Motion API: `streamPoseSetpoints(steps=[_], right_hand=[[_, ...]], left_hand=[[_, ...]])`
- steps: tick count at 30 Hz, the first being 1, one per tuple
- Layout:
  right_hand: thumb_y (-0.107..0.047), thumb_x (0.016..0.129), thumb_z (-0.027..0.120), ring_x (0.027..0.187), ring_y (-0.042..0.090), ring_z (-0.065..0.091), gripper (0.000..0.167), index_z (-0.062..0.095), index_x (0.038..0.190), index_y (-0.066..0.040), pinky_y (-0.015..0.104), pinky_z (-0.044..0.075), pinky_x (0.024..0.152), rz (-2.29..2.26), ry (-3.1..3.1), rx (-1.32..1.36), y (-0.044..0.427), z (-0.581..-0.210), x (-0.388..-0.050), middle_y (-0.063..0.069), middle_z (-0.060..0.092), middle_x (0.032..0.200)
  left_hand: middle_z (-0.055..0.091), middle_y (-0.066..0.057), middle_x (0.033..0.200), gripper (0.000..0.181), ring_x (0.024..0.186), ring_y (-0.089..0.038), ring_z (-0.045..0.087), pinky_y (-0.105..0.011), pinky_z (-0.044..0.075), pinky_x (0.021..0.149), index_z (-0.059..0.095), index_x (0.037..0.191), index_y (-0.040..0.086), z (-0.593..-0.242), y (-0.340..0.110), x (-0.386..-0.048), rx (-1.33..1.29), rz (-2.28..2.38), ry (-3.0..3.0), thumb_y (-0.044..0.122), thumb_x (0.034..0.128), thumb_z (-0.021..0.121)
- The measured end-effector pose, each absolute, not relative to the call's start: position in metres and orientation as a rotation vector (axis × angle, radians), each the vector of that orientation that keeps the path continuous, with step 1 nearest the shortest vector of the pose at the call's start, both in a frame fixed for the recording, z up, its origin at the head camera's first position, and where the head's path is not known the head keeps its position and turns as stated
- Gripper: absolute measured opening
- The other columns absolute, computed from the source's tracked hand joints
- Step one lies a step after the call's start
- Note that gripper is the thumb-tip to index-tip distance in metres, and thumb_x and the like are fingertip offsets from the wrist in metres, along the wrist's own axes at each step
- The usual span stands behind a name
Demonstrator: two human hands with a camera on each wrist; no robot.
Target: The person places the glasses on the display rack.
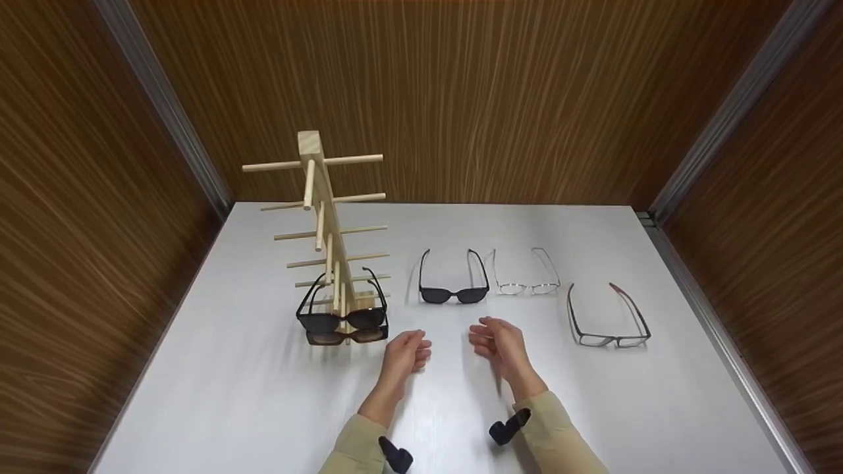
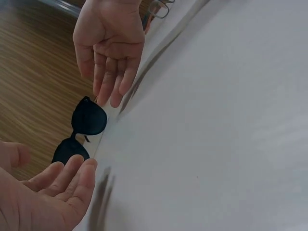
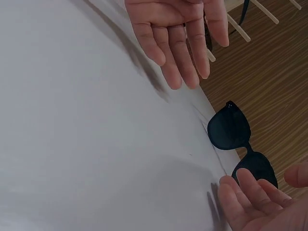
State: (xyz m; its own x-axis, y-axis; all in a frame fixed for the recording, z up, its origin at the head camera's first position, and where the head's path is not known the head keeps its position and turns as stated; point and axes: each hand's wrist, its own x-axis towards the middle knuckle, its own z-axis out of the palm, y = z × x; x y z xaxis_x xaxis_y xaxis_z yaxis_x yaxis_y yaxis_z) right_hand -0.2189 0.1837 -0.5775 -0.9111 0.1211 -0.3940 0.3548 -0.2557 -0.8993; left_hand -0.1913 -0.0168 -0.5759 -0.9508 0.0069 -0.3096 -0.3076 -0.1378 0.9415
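My left hand (image 1: 400, 359) hovers low over the white table with relaxed fingers, just right of the wooden rack. My right hand (image 1: 504, 345) faces it, palm inward and fingers loosely bent. Neither holds anything. Beyond the gap between them lie black sunglasses (image 1: 454, 295), lenses toward me and temples pointing back; both wrist views show their dark lenses past the fingertips. On the rack (image 1: 324, 181), a wooden post with several pegs, hang black sunglasses (image 1: 342, 320) low down, and right below them brown-tinted sunglasses (image 1: 348, 338).
Thin-framed clear glasses (image 1: 528, 289) lie right of the black sunglasses. Farther right are dark-framed glasses (image 1: 614, 340) with reddish inner temples. Wood-grain panels (image 1: 461, 99) enclose the white table (image 1: 230, 395) at the back and both sides.
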Motion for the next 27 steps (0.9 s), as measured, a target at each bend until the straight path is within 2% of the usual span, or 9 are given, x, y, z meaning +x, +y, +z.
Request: streamPoseSetpoints(steps=[3,7,10,13,19,23,27], right_hand=[[-0.017,0.097,0.047,0.098,0.03,0.062,0.04,0.045,0.127,0.009,0.035,0.053,0.077,-2.304,1.829,0.58,0.186,-0.579,-0.221,0.025,0.059,0.116],[-0.02,0.099,0.044,0.111,0.032,0.055,0.044,0.04,0.131,0.01,0.038,0.048,0.087,-2.328,1.858,0.523,0.188,-0.581,-0.225,0.027,0.053,0.124],[-0.025,0.099,0.043,0.117,0.032,0.05,0.05,0.034,0.135,0.01,0.038,0.045,0.093,-2.363,1.852,0.494,0.189,-0.584,-0.231,0.027,0.047,0.13],[-0.026,0.099,0.043,0.122,0.033,0.045,0.055,0.028,0.138,0.01,0.04,0.041,0.097,-2.436,1.801,0.484,0.191,-0.586,-0.236,0.028,0.041,0.135],[-0.025,0.101,0.039,0.13,0.035,0.035,0.057,0.018,0.143,0.008,0.044,0.033,0.104,-2.538,1.66,0.487,0.194,-0.584,-0.245,0.027,0.033,0.142],[-0.031,0.102,0.035,0.133,0.034,0.029,0.058,0.017,0.145,0.004,0.044,0.03,0.106,-2.532,1.65,0.472,0.196,-0.582,-0.249,0.023,0.029,0.146],[-0.037,0.102,0.034,0.135,0.034,0.026,0.061,0.016,0.145,0.003,0.044,0.027,0.107,-2.533,1.638,0.439,0.197,-0.581,-0.256,0.022,0.026,0.147]], left_hand=[[0.064,-0.018,0.102,0.043,0.083,-0.02,0.061,-0.029,0.05,0.065,0.051,0.121,-0.008,-0.58,-0.009,-0.197,-0.309,2.203,1.939,0.026,0.0963,0.049],[0.059,-0.025,0.113,0.047,0.1,-0.032,0.057,-0.04,0.049,0.08,0.046,0.125,-0.01,-0.57,-0.004,-0.2,-0.289,2.25,1.935,0.029,0.0989,0.044],[0.051,-0.03,0.124,0.047,0.116,-0.041,0.048,-0.048,0.043,0.092,0.043,0.126,-0.012,-0.557,-0.001,-0.201,-0.27,2.29,1.945,0.027,0.1005,0.039],[0.043,-0.034,0.13,0.044,0.123,-0.045,0.039,-0.052,0.037,0.097,0.039,0.128,-0.014,-0.551,0.002,-0.205,-0.243,2.346,1.958,0.021,0.1013,0.036],[0.036,-0.032,0.136,0.045,0.128,-0.042,0.032,-0.053,0.033,0.101,0.036,0.13,-0.013,-0.571,0.006,-0.227,-0.287,2.479,1.884,0.02,0.1007,0.039],[0.034,-0.026,0.14,0.05,0.131,-0.038,0.03,-0.05,0.032,0.103,0.035,0.134,-0.009,-0.585,0.008,-0.243,-0.333,2.499,1.863,0.028,0.1002,0.04],[0.033,-0.024,0.142,0.056,0.132,-0.035,0.03,-0.048,0.031,0.104,0.034,0.137,-0.005,-0.584,0.009,-0.252,-0.393,2.474,1.866,0.036,0.0996,0.038]])
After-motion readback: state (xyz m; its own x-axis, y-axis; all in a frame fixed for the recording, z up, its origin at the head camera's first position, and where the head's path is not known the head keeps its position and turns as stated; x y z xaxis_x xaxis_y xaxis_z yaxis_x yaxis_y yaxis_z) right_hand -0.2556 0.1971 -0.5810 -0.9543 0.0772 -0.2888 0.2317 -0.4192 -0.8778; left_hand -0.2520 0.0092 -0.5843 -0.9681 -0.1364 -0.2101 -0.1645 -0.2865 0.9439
